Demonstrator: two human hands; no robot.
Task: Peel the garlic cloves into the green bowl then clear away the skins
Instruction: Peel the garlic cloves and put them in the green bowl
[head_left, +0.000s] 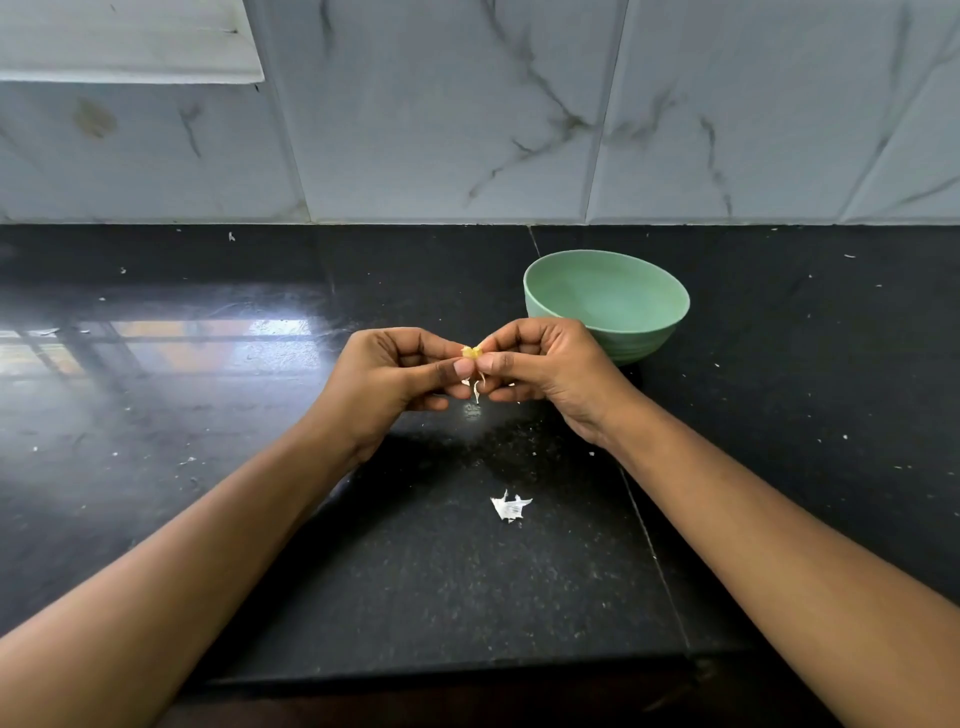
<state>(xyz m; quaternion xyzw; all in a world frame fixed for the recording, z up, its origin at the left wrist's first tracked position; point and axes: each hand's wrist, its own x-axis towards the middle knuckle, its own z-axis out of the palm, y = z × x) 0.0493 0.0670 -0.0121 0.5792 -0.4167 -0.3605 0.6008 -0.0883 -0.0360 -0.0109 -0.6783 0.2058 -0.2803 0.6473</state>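
Note:
A small yellowish garlic clove (471, 353) is pinched between the fingertips of my left hand (395, 379) and my right hand (540, 371), held above the black counter. Thin strips of pale skin (477, 388) hang from the clove below my thumbs. The green bowl (608, 301) stands just behind my right hand; the part of its inside that shows holds nothing. A white scrap of garlic skin (510, 507) lies on the counter below my hands.
The black speckled counter (260, 415) is dotted with tiny skin flakes. A grey marbled tile wall (467, 114) rises behind it. The counter's front edge (441, 670) runs between my forearms.

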